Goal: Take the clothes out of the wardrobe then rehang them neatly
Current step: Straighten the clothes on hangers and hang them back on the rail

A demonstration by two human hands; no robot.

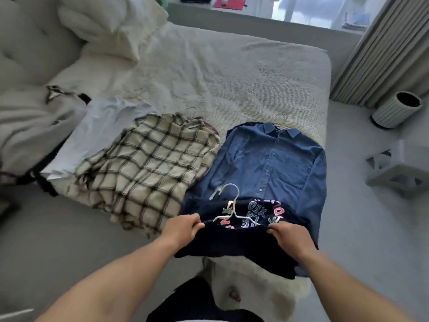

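I hold a dark navy garment (pixel 234 249) with pink and white lettering over the bed's near edge. A white wire hanger (pixel 228 205) sits in its neck opening. My left hand (pixel 183 228) pinches the garment's left shoulder edge, and my right hand (pixel 286 234) pinches the right one. Behind it a blue denim shirt (pixel 271 161) lies flat on the bed on its hanger. To its left lies a cream plaid shirt (pixel 148 166), also on a hanger, then a pale grey-white top (pixel 102 131).
The bed (pixel 220 82) has a cream textured cover, with pillows (pixel 111 24) at the far left. More grey clothing (pixel 34 126) is piled at the left. A ribbed cylinder (pixel 397 110) and a grey geometric stand (pixel 397 170) are on the floor at right, a fluffy rug (pixel 255 289) underfoot.
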